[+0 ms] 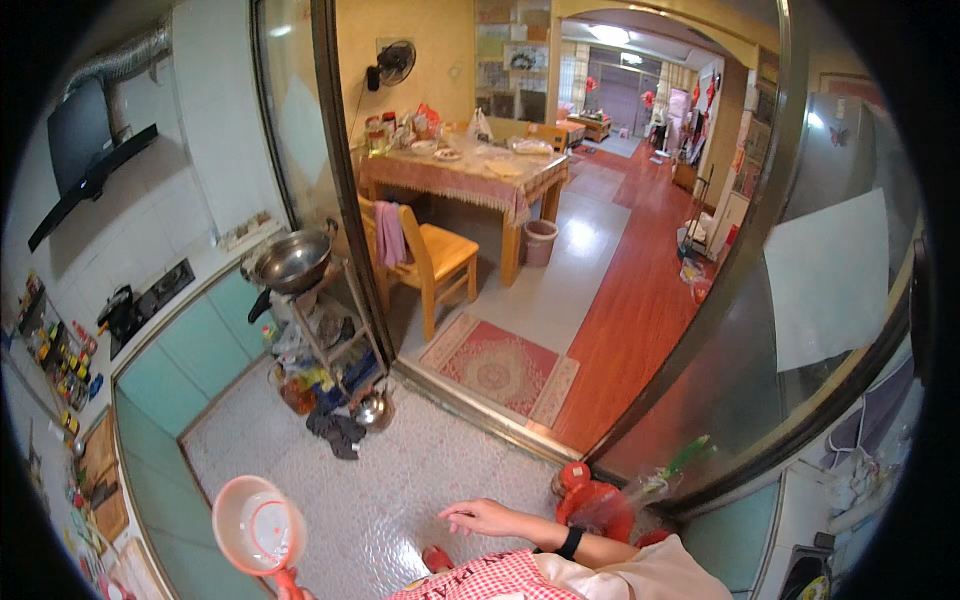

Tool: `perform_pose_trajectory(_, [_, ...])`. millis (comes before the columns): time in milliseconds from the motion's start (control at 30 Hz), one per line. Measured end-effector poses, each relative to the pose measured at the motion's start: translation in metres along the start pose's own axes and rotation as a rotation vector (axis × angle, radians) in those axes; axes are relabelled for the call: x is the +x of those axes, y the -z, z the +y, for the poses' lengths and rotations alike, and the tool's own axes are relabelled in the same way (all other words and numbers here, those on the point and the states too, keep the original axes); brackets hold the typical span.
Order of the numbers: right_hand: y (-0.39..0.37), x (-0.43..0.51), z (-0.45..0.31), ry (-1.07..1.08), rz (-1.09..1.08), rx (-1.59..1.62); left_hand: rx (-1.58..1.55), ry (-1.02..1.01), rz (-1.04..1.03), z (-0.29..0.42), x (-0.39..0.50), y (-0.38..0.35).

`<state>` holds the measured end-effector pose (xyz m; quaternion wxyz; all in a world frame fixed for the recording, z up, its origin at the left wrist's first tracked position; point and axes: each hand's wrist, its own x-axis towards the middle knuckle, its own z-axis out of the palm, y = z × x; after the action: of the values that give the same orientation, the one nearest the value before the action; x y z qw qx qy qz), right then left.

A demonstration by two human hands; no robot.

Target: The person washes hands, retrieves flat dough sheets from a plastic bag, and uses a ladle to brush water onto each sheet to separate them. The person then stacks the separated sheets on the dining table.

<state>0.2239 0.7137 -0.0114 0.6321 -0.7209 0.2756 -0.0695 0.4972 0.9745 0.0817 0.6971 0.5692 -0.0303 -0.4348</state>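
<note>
My left hand [289, 585] is at the bottom left, mostly hidden, closed around the handle of a pink plastic water ladle [225, 529]. The ladle's bowl faces up, with a red ring and what looks like a little clear water at its bottom. My right hand [480, 517] hangs over the tiled kitchen floor [360, 480] with its fingers loosely apart and nothing in them; a black band is on that wrist. Below it lie a red and white checked apron [487, 577] and the tip of a red shoe [435, 558].
Green cabinets with a counter [165, 285] run along the left. A metal wok [292, 262] rests on a stand by the glass door frame. A steel pot [373, 410] and dark cloth [337, 431] are on the floor. Red bags [600, 510] stand right of the raised door sill [487, 420].
</note>
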Motion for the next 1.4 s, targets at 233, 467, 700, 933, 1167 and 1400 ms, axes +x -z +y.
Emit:
perform_pose_trajectory(233, [0.09, 0.018, -0.018, -0.087, 0.405, 0.105, 0.211, 0.157, -0.492, 0.018, 0.164, -0.124])
perform_pose_trajectory(467, [0.182, -0.011, 0.031, -0.14, 0.809, 0.311, 0.297, 0.263, -0.747, -0.018, 0.3, -0.294])
perform_pose_trajectory(700, [0.341, -0.005, 0.039, -0.105, 1.011, 0.399, 0.304, 0.391, -0.877, -0.058, 0.368, -0.491])
perform_pose_trajectory(933, [0.485, 0.025, 0.027, -0.079, 1.017, 0.184, 0.361, 0.449, -0.937, -0.094, 0.424, -0.655])
perform_pose_trajectory(1167, [0.622, 0.05, 0.067, -0.014, 1.074, 0.3, 0.392, 0.524, -1.115, -0.146, 0.512, -0.805])
perform_pose_trajectory(1400, [0.781, 0.072, 0.069, -0.19, 1.152, 0.367, 0.465, 0.563, -1.169, -0.164, 0.582, -0.971])
